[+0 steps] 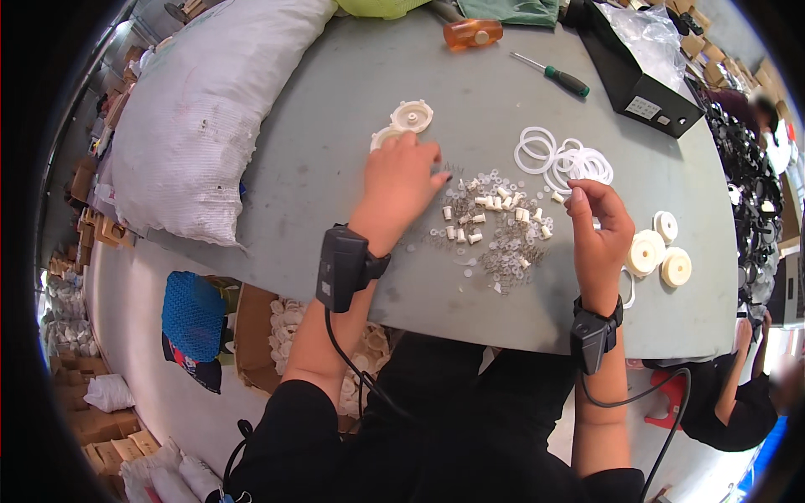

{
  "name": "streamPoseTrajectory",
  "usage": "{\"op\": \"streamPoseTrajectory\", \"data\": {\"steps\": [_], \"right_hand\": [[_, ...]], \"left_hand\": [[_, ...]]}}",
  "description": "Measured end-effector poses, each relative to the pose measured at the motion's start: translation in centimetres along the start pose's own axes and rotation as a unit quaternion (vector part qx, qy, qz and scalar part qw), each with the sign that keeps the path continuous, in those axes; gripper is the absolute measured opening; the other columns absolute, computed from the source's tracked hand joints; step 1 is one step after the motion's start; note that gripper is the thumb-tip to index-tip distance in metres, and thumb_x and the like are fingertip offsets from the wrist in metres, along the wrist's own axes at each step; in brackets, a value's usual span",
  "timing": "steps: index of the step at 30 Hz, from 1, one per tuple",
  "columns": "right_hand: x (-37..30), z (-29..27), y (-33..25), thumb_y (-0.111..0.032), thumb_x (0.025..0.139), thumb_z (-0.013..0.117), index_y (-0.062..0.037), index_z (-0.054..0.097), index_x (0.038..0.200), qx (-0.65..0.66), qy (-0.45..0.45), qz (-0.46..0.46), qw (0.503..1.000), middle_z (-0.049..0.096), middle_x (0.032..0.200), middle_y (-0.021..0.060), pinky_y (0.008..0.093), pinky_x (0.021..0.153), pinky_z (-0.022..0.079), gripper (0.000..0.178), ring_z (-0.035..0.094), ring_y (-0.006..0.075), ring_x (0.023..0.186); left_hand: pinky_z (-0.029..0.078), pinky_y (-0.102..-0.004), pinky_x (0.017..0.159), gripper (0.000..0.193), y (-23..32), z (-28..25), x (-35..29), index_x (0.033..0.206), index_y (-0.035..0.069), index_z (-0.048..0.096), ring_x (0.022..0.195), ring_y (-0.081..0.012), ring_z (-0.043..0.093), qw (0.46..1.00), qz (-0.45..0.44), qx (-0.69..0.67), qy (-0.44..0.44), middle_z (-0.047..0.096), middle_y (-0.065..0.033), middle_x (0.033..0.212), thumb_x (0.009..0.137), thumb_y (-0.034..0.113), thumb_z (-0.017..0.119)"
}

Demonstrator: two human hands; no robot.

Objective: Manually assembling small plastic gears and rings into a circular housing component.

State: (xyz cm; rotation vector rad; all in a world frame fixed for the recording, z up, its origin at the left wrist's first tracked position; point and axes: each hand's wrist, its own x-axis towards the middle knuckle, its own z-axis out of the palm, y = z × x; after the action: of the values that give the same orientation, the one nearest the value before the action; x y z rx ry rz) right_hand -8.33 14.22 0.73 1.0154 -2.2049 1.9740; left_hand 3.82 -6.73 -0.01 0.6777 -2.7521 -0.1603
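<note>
My left hand reaches over the table with its thumb held apart from the fingers. Its fingertips lie over the edge of a round cream plastic cap, partly hiding it. Against that one rests a second cap with a notched rim and a central post. My right hand is raised beside the white rings, thumb and index finger curled nearly together; anything between them is too small to make out. Between my hands spreads a pile of small cream cylindrical fittings, clear washers and thin springs.
Cream wheel-shaped parts sit right of my right hand. Farther back are an orange-handled tool, a green-handled screwdriver and a black box. A large white sack fills the table's left. A carton of white parts stands below.
</note>
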Motion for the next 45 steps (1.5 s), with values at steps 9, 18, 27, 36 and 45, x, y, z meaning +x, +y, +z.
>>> {"op": "streamPoseTrajectory", "data": {"steps": [9, 18, 27, 36, 45], "right_hand": [[0.2, -0.2, -0.1, -0.009, 0.083, 0.059, 0.0000, 0.063, 0.092, 0.011, -0.027, 0.036, 0.999, 0.064, 0.077, 0.0054, 0.0226, 0.067, 0.044, 0.014, 0.058, 0.0094, 0.069], [2.2, -3.0, 2.0, -0.013, 0.080, 0.060, -0.0002, 0.063, 0.092, -0.184, -0.045, 0.074, 0.979, 0.064, 0.084, 0.0074, 0.0274, 0.071, 0.044, 0.018, 0.056, 0.0127, 0.077], [2.1, -2.8, 1.2, -0.014, 0.078, 0.063, -0.0003, 0.064, 0.088, -0.244, -0.087, 0.103, 0.960, 0.062, 0.073, 0.0040, 0.0236, 0.065, 0.043, 0.017, 0.053, 0.0107, 0.069], [-0.4, 0.9, -0.5, -0.015, 0.079, 0.067, 0.0007, 0.061, 0.095, 0.009, -0.266, 0.135, 0.954, 0.063, 0.078, 0.0045, 0.0229, 0.062, 0.047, 0.022, 0.058, 0.0085, 0.070], [0.6, -3.1, 0.4, -0.008, 0.082, 0.064, 0.0015, 0.059, 0.093, 0.100, -0.249, 0.129, 0.955, 0.063, 0.081, 0.0043, 0.0198, 0.061, 0.048, 0.016, 0.059, 0.0078, 0.071]], "left_hand": [[0.044, -0.0325, 0.065, 0.017, 1.8, 0.4, 0.0, 0.080, 0.003, 0.058, 0.069, -0.0217, 0.057, 0.922, 0.021, -0.385, 0.029, 0.060, -0.0085, 0.072, 0.075, 0.017, 0.067], [0.042, -0.0293, 0.061, 0.017, 3.6, 0.7, -0.7, 0.080, 0.003, 0.057, 0.061, -0.0175, 0.056, 0.919, 0.099, -0.381, 0.004, 0.058, -0.0059, 0.071, 0.076, 0.017, 0.067], [0.042, -0.0287, 0.059, 0.015, 4.2, 2.0, -1.3, 0.084, 0.007, 0.059, 0.059, -0.0174, 0.054, 0.908, 0.170, -0.380, 0.044, 0.058, -0.0036, 0.070, 0.076, 0.018, 0.067], [0.042, -0.0293, 0.056, 0.017, 4.8, 2.0, -1.7, 0.087, 0.004, 0.061, 0.058, -0.0183, 0.053, 0.892, 0.210, -0.390, 0.089, 0.058, -0.0049, 0.070, 0.071, 0.007, 0.069], [0.046, -0.0328, 0.066, 0.036, 7.3, 1.0, -1.6, 0.102, 0.006, 0.059, 0.074, -0.0246, 0.058, 0.911, 0.178, -0.361, 0.092, 0.062, -0.0092, 0.087, 0.068, 0.013, 0.071]]}}
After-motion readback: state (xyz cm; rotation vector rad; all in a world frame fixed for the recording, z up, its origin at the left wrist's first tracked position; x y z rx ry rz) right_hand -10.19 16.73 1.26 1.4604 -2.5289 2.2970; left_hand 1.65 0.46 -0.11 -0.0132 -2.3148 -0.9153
